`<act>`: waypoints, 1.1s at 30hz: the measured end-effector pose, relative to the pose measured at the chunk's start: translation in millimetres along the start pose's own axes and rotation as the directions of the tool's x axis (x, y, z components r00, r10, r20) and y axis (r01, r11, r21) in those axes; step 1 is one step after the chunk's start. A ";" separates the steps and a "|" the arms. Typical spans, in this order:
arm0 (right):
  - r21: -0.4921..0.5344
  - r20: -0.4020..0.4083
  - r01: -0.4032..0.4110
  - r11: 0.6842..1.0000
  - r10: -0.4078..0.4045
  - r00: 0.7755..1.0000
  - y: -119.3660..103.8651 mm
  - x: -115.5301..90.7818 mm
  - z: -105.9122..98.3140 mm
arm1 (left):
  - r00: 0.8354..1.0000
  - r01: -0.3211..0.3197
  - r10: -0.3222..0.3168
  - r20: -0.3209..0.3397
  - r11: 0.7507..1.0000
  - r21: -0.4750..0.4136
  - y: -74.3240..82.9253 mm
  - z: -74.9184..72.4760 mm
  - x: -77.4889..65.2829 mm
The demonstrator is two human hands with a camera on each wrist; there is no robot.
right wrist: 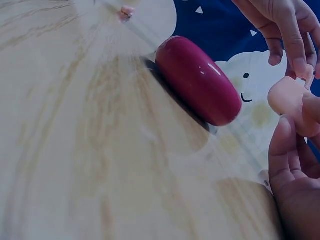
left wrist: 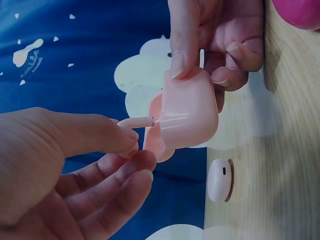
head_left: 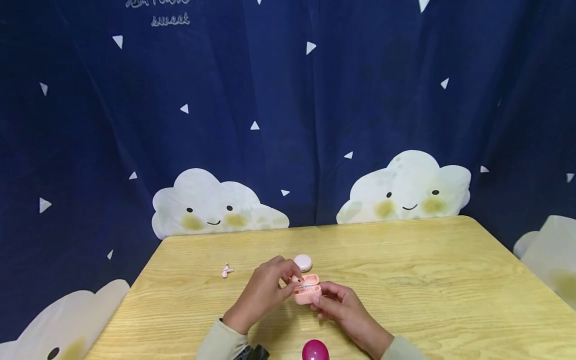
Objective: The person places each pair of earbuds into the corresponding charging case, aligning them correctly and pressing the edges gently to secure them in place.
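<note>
My right hand (head_left: 344,307) holds a pink earbud charging case (head_left: 306,296) with its lid tipped back. Between thumb and fingers, my left hand (head_left: 265,286) pinches a pale pink earbud (left wrist: 140,122). In the left wrist view the earbud's stem tip is right at the case's opening. My right thumb (left wrist: 177,64) lies on the case's outer side. Another earbud (head_left: 226,270) lies on the table to the left of my hands. Just behind the case sits a small rounded pale pink case (head_left: 303,262) with a dark port-like slot showing in the left wrist view.
A glossy magenta rounded object (right wrist: 199,82) lies on the wooden table (head_left: 405,270) at its near side, below my hands. Behind the table hangs a dark blue curtain (head_left: 288,90) printed with clouds and triangles. A black strap or device (head_left: 252,353) is at my left wrist.
</note>
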State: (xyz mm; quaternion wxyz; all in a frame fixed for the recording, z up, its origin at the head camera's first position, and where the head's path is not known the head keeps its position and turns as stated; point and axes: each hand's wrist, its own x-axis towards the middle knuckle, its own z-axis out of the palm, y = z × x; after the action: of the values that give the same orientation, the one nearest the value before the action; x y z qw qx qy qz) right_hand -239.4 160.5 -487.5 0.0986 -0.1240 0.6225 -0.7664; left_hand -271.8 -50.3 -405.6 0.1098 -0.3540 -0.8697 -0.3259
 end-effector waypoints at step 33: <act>0.008 0.004 0.023 1.000 -0.023 1.000 1.3 -1.7 -0.4 | 0.999 -0.033 0.033 0.000 0.996 -0.084 3.5 0.7 -0.1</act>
State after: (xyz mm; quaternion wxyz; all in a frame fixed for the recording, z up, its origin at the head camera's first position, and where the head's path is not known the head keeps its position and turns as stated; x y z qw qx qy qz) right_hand -237.9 161.1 -488.9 0.0917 -0.1323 0.6176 -0.7698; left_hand -269.3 -47.9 -404.4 0.0998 -0.3730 -0.8493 -0.3600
